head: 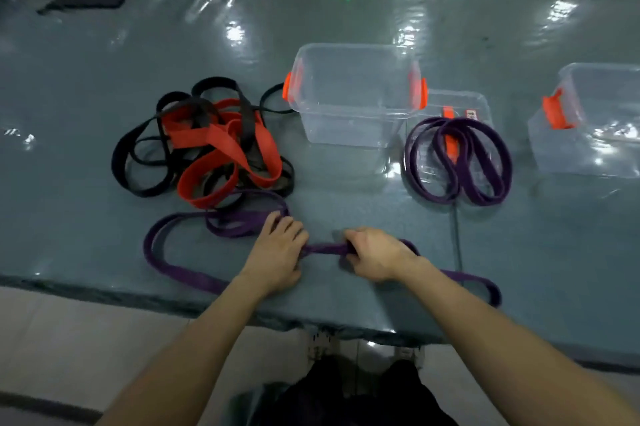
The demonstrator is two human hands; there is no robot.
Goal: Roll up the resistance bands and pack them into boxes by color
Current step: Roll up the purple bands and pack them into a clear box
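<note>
Judging by how things lie, the task is barely begun: no band is rolled yet and none sits inside a box. At the near edge of the glossy grey-green table (104,44), the left hand (277,249) and the right hand (374,254) both grip one long flat purple resistance band (323,248). Their fingers are curled round a bunched stretch that runs between them. The rest of it trails in slack loops to the left and along the table edge to the right. This looks like the very start of a roll.

Still to do, by my reading, is this band and every other one.

Counted:
- **Deep boxes:** two deep clear plastic boxes with orange latches, one in the middle (346,127) and one at the right (595,148). Both appear empty.
- **Low clear piece:** one low clear plastic piece (481,103) lies between them. Whether it is a lid or a shallow tray I cannot tell.
- **Other purple loops:** unrolled purple loops (485,155) lie across that piece. They could be one band or two.
- **Tangle at the left:** wide red bands (225,145) are knotted up with narrower black bands (119,162). There are perhaps two red and several black, too interlaced for a sure count.
</note>
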